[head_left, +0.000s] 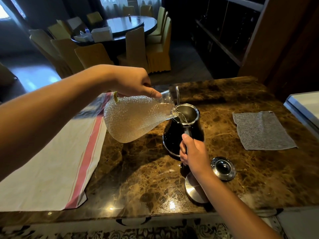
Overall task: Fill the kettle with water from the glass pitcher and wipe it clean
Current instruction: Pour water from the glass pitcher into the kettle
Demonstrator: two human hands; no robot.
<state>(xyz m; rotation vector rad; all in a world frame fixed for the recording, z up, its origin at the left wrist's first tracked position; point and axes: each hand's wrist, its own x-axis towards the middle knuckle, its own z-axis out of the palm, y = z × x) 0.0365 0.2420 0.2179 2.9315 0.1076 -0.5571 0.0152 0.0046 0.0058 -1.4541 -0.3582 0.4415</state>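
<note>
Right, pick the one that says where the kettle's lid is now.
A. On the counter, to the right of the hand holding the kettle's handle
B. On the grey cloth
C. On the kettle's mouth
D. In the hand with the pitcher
A: the lid lies on the marble counter just right of the right hand, apart from the grey cloth, while the kettle stands open under the pitcher held by the left hand.
</note>
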